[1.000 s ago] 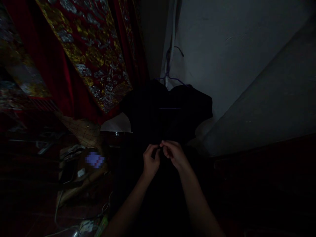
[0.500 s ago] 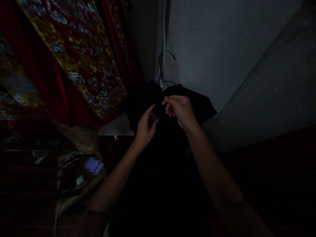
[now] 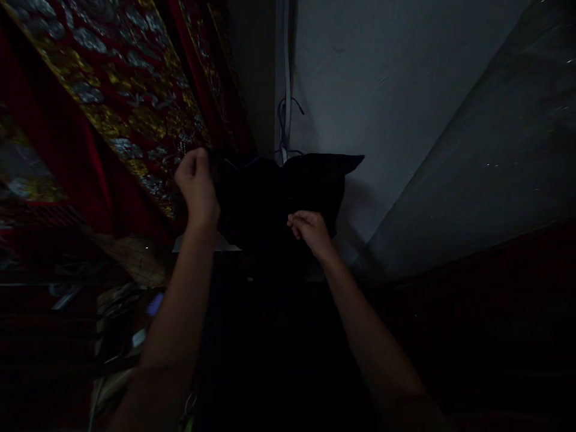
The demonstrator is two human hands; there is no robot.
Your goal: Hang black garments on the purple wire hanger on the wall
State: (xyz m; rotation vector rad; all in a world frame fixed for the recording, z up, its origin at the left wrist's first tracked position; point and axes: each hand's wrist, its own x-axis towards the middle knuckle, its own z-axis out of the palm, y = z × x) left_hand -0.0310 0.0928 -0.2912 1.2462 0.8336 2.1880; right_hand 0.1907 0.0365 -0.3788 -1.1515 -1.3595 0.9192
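Observation:
A black garment point(image 3: 315, 174) hangs on a dark thin hanger point(image 3: 282, 129) against the wall; its cloth is too dark to show details. My left hand point(image 3: 195, 183) is raised at the garment's left end, its fingers closed on the edge of the dark cloth. Lower down, in front of the garment's middle, my right hand point(image 3: 310, 231) is closed in a pinch on the black cloth. What exactly lies between its fingertips is hard to see. The garment's right shoulder sticks out to a point, with no hand on it.
A red cloth with gold and silver decoration point(image 3: 135, 90) hangs at the left. A pale pipe point(image 3: 287, 60) runs down the wall point(image 3: 382, 90) behind the hanger. Various items, including a small white object point(image 3: 138, 338), lie in the dark at lower left. A grey sheet-like surface point(image 3: 472, 150) slants at right.
My left hand has moved left and up from the garment's middle and closed at its left end. My right hand has come down a little. The garment's right side has shifted in shape.

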